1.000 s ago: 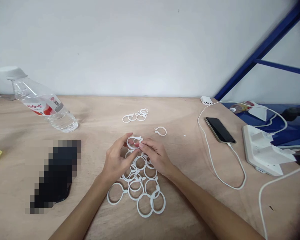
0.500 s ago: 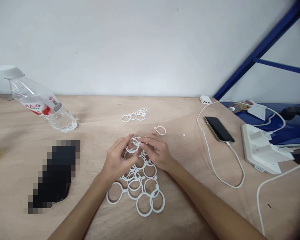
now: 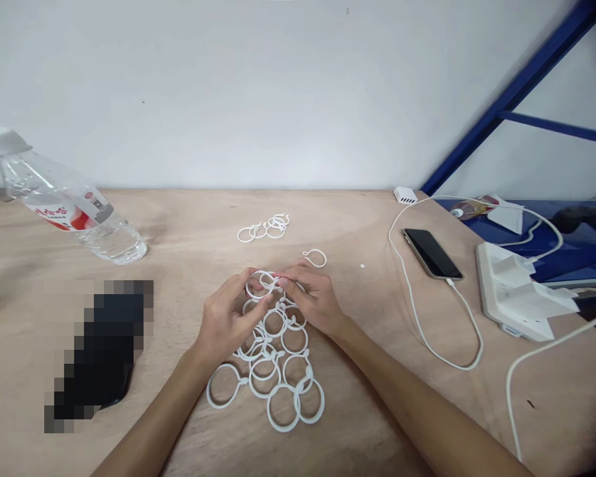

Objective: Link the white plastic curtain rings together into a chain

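Observation:
My left hand (image 3: 228,317) pinches a white ring (image 3: 259,296) just above a heap of rings. The fingertips of my right hand (image 3: 314,298) close on the small eyelet end of the held rings, meeting my left thumb and fingers. Several larger white rings (image 3: 283,432) overlap on the table below and between my hands. Behind them lies a small cluster of linked white rings (image 3: 246,240). One single white ring (image 3: 319,265) rests just beyond my right hand.
On the wooden table (image 3: 189,218) a water bottle (image 3: 114,238) stands at the left, with a dark pixelated object (image 3: 104,351) nearer. At the right are a phone (image 3: 433,254) with a white cable, a power strip (image 3: 516,295) and a small white block (image 3: 405,195).
The whole view has shifted slightly, moving things a little left. My fingertips have drawn closer together around the held rings, and the rings have tilted slightly.

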`<state>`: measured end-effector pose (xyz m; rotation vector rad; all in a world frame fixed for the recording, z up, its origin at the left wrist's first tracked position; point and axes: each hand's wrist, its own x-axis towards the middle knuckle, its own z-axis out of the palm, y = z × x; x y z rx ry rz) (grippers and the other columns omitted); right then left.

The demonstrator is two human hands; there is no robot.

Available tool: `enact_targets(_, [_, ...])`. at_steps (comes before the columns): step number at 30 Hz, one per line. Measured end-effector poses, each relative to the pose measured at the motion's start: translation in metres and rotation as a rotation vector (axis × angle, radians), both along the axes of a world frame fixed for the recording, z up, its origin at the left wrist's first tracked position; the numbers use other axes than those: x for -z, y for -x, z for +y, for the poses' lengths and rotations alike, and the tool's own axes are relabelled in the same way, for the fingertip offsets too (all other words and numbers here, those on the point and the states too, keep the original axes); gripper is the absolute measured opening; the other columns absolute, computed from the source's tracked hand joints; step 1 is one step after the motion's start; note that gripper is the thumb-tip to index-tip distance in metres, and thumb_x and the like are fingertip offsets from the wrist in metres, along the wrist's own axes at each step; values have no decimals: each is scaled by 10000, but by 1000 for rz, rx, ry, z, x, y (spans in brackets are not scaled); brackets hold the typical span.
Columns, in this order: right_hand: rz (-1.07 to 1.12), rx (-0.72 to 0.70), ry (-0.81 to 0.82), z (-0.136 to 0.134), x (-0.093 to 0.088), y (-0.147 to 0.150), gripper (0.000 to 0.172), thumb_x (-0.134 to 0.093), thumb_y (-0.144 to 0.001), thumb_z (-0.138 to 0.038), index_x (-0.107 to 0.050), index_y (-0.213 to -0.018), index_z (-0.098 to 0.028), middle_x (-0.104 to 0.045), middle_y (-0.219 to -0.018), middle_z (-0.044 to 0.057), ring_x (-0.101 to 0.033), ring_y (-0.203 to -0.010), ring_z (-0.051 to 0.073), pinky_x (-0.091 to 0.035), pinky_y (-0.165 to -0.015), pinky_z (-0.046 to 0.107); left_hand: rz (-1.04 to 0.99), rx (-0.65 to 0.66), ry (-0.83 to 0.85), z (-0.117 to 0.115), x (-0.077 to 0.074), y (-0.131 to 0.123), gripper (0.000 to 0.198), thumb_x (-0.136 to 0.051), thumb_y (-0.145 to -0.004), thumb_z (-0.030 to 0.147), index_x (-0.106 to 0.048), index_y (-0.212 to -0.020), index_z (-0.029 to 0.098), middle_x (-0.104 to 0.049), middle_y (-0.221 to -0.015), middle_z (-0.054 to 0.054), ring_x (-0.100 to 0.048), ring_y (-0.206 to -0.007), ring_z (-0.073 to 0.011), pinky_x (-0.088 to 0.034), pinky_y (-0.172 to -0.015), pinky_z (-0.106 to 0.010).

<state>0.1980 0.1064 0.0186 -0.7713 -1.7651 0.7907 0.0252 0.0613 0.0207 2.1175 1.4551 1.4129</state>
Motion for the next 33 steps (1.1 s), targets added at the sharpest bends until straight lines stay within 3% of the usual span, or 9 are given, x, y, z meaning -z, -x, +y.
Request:
enact_targets(8, [37, 51, 105, -2, 3, 5, 157, -606, -868, -280, -757, -866, -239, -731, -825, 39, -629, -820, 173, -506, -770, 327, -27, 0, 28, 0, 5, 2, 354, -612, -836, 293, -561, -1164, 170, -681, -902, -41, -640, -796, -160, -521, -778, -281])
enact_targets(19, [16, 80, 56, -6, -1, 7, 146, -607, -859, -224, -732, -784, -228, -717, -764, 39, -635, -780, 197, -510, -731, 350, -140, 56, 141, 0, 4, 4, 290, -594, -846, 313, -587, -1110, 194, -649, -871, -30, -628, -785, -174, -527, -761, -308])
enact_targets(23, [2, 95, 7, -4, -4, 6, 159, -569, -878, -214, -714, -814, -211, -725, -811, 43, -631, -788, 182, -502, -763, 349, -106, 19, 174, 1, 4, 1, 304, -596, -837, 308, -585, -1114, 184, -629, -865, -27, -615, -772, -169, -521, -756, -310])
enact_targets(25, [-41, 164, -51, 2, -6, -1, 177, -537, -891, -204, -704, -832, -209, -725, -836, 45, -620, -804, 182, -487, -803, 365, -53, -14, 180, 2, 3, 0, 338, -599, -831, 302, -574, -1148, 188, -627, -883, -27, -609, -780, -170, -516, -764, -320])
enact_targets(29, [-221, 468, -118, 21, -2, -23, 177, -586, -804, -143, -703, -919, -211, -693, -849, 55, -563, -886, 229, -451, -855, 416, 118, -10, 157, 4, 3, 0, 370, -614, -820, 306, -587, -1174, 200, -644, -1055, -73, -577, -994, -231, -470, -904, -407])
enact_targets(33, [-461, 513, -34, 36, 12, -40, 184, -658, -696, -123, -730, -851, -191, -651, -873, 92, -504, -919, 269, -426, -870, 453, 243, 18, 164, 4, 1, 1, 383, -609, -823, 319, -606, -1187, 199, -620, -1156, -96, -516, -1086, -270, -409, -969, -477])
